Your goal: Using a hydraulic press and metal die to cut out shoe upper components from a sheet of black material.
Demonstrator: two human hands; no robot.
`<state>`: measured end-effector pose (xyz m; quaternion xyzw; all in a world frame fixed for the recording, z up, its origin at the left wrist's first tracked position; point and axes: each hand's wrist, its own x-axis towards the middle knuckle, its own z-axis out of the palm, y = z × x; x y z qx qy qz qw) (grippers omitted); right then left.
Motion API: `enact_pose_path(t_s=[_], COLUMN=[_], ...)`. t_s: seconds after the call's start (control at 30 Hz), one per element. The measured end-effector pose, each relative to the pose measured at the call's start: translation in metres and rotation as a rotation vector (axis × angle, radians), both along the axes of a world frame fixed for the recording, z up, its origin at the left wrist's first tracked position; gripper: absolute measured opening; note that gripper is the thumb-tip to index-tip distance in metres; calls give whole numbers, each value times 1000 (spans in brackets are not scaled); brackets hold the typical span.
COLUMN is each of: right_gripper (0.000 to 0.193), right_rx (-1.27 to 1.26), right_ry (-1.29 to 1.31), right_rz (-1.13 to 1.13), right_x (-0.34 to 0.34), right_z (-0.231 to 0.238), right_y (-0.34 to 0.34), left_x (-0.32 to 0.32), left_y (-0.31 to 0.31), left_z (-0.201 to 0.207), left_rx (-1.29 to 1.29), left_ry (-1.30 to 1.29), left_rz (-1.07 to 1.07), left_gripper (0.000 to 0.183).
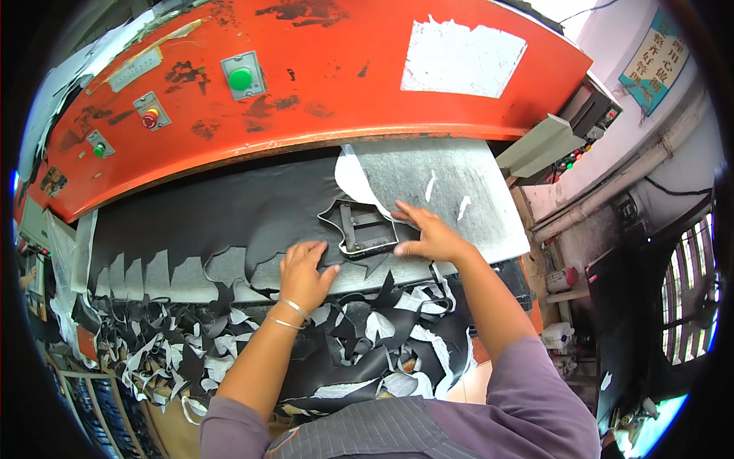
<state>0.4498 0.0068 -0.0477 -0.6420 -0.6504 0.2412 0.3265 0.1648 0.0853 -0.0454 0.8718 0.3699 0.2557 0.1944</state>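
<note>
A metal cutting die (pixel 368 239) with a pointed left end and inner crossbars lies on a black sheet of leather-like material (pixel 222 203). My right hand (pixel 434 236) is at the die's right side, thumb and forefinger apart near its two right corners; whether they touch it I cannot tell. Lower left of the die, my left hand (pixel 306 271) rests on the black sheet with its fingers stretched out and nothing in them. The sheet's near edge is jagged where shapes are gone. Its white underside (pixel 354 177) shows at a turned-back edge beyond the die.
Above the worn pale cutting board (pixel 459 172) spans an orange machine beam (pixel 329 84) with a green button (pixel 240 78) and a red button (pixel 150 118). Black and white scraps (pixel 375 329) pile along the near edge. A grey bracket (pixel 539 149) juts out at the right.
</note>
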Motion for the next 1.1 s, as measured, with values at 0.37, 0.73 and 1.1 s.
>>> enact_pose_path(t_s=[0.37,0.73,1.1], right_gripper=[70,97,68], right_rx=[60,177,265], right_ry=[-160,-157,-81], right_rz=[-5,-79,-60], right_x=[-13,-27,-28], right_z=[6,5,20], right_y=[-1,-11,-12], left_x=[15,-5,-13], left_y=[-3,-6,2], left_z=[6,22,33], left_rx=[225,-19,4], left_ry=[88,41,120], left_rz=[-28,135,47], left_gripper=[18,91,94])
